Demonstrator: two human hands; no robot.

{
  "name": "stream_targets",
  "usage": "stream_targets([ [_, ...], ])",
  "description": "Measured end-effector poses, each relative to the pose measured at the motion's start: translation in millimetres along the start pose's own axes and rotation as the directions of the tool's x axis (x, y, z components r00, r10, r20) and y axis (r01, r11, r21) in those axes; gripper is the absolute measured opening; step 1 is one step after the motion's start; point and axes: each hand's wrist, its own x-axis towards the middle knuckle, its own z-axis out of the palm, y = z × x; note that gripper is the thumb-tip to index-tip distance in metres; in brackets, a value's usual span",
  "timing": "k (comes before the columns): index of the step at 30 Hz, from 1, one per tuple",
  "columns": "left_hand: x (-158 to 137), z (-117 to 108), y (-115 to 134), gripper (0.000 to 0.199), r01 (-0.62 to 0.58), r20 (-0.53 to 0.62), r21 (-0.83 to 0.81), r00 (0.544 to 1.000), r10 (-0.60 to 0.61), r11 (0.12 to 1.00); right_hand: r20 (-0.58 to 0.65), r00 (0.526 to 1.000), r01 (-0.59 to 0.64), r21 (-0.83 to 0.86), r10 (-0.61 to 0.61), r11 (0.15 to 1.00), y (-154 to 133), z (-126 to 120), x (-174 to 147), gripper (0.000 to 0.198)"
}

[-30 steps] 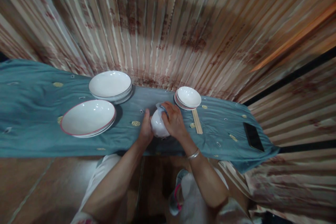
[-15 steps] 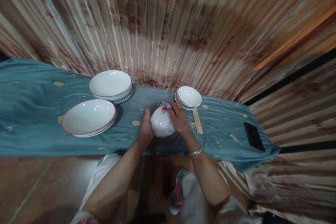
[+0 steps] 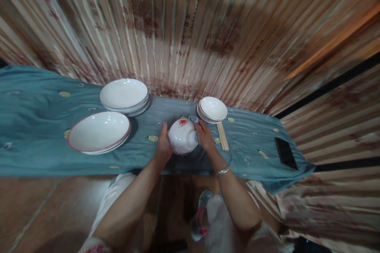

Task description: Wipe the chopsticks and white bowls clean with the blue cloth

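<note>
Between my hands, above the cloth-covered table, is a white bowl (image 3: 181, 138) with a red flower on its outside, tipped so that its outer side and foot show. My left hand (image 3: 164, 145) grips it from the left, thumb pointing up. On the other side my right hand (image 3: 205, 134) holds a grey-blue cloth (image 3: 194, 119) against the bowl's right edge. Just beyond that hand stands a stack of small white bowls (image 3: 213, 108), with several light wooden chopsticks (image 3: 222, 136) lying in front of it.
To the left are a stack of red-rimmed plates (image 3: 99, 132) and, behind it, a stack of dark-rimmed plates (image 3: 124, 94). A black phone (image 3: 285, 153) lies at the right end of the teal tablecloth (image 3: 249, 142). A pleated curtain (image 3: 178, 27) hangs along the back.
The bowl has turned a little in my hands, and its flower sits further left. My right hand with the cloth has moved from the bowl's upper face to its right edge.
</note>
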Motion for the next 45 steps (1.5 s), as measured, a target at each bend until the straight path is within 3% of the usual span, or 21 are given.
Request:
stream_targets([
  [11, 9, -10, -2, 0.062, -0.032, -0.035, -0.013, 0.999, 0.031, 0.999, -0.076, 0.994, -0.086, -0.094, 0.079, 0.992, 25, 15, -8, 0.04],
  [22, 13, -14, -2, 0.062, -0.058, -0.127, -0.072, 0.991, 0.048, 0.996, -0.109, 0.984, -0.146, -0.027, 0.142, 0.989, 34, 31, -28, 0.054],
  [28, 16, -16, -3, 0.056, -0.079, -0.172, -0.092, 0.983, 0.063, 0.993, -0.149, 0.989, -0.017, -0.062, 0.008, 0.998, 42, 35, -40, 0.055],
  [34, 19, -18, -5, 0.053, -0.112, -0.172, -0.094, 0.981, 0.095, 0.989, -0.123, 0.992, -0.022, -0.081, 0.012, 0.997, 33, 33, -51, 0.057],
  [40, 19, -15, -3, 0.05, -0.12, -0.18, -0.112, 0.979, 0.099, 0.986, -0.075, 0.992, 0.095, -0.133, -0.105, 0.987, 16, 28, -68, 0.057],
  [45, 19, -14, -3, 0.048, -0.144, -0.225, -0.107, 0.967, 0.117, 0.984, -0.052, 0.991, 0.106, -0.226, -0.121, 0.968, 15, 31, -82, 0.064],
])
